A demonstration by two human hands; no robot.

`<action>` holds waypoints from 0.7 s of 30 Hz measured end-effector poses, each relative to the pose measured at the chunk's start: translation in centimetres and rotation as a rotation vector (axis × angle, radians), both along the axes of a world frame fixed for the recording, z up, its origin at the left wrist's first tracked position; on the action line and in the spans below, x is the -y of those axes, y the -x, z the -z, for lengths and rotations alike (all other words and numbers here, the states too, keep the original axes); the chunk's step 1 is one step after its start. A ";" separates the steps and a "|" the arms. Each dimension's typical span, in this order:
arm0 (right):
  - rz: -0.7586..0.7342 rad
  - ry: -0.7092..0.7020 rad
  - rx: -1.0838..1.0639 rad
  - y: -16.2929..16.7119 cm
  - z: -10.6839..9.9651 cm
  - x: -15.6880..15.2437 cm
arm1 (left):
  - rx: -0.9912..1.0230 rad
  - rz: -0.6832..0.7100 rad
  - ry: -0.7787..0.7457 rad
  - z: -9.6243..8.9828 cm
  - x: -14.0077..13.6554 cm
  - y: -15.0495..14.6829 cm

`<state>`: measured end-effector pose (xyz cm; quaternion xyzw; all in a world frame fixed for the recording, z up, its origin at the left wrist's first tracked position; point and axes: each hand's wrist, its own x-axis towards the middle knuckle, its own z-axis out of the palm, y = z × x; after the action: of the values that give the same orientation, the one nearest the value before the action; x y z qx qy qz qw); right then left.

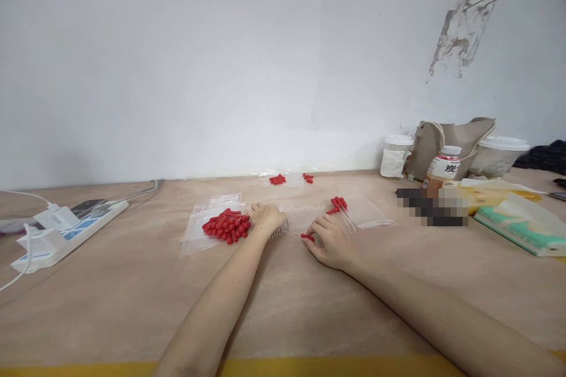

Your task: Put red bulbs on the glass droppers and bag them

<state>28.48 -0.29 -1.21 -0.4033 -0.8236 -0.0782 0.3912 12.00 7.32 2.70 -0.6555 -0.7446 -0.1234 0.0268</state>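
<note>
My right hand point(331, 242) rests low over the table, thumb and fingers closed around a red rubber dropper bulb point(306, 237). To the left, my left hand point(266, 217) is at the right edge of a pile of red rubber bulbs point(226, 226); its fingers look curled, and whatever they pinch is hidden. That pile lies on a clear plastic bag point(192, 234). Between both hands a row of thin clear glass tubes point(304, 218) is laid side by side. Beyond my right hand, several tubes with red bulbs fitted point(339, 204) lie at the edge of another clear bag point(371, 213).
By the wall are more clear tubes and small groups of red bulbs point(277, 179). A white power strip point(84, 227) with chargers stands left. On the right are a lidded cup point(397, 157), a bottle point(443, 166), a beige bag point(427, 147) and a tissue pack point(517, 224).
</note>
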 end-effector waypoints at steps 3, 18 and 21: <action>0.005 0.002 -0.033 0.0 0.1 -0.1 | -0.014 0.109 -0.074 -0.7 1.1 -0.1; -0.259 0.119 -0.151 0.2 0.9 -0.4 | 0.169 0.895 -0.432 3.4 7.0 5.4; -0.276 0.126 -0.170 0.3 0.7 -0.1 | 0.158 0.883 -0.409 3.1 7.0 5.1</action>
<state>28.15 -0.17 -1.92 -0.3151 -0.8385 0.0625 0.4402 6.86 0.36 -0.43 -0.8785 -0.3560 -0.3157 0.0435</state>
